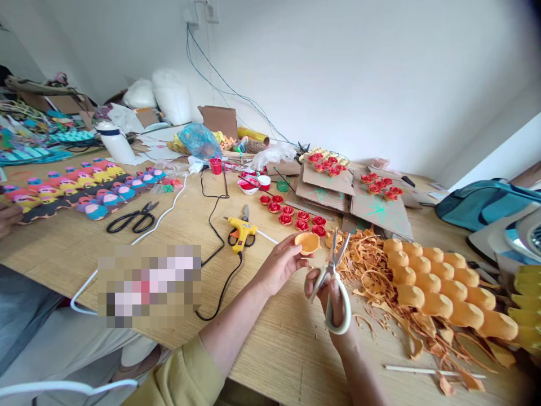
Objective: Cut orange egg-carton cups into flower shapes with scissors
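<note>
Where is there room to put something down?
Bare table shows between the white cord and black cord, and between the glue gun and left hand. The right side is crowded with orange scraps and egg tray.

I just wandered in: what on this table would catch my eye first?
Probably the bright red flower shapes, loose on the table beyond the hands, with more on cardboard sheets towards the back right. Nearer, the left hand holds a small orange cup beside the right hand, which grips scissors with parted blades. On the right, a bumpy orange tray lies beside a tangle of orange scraps.
</note>
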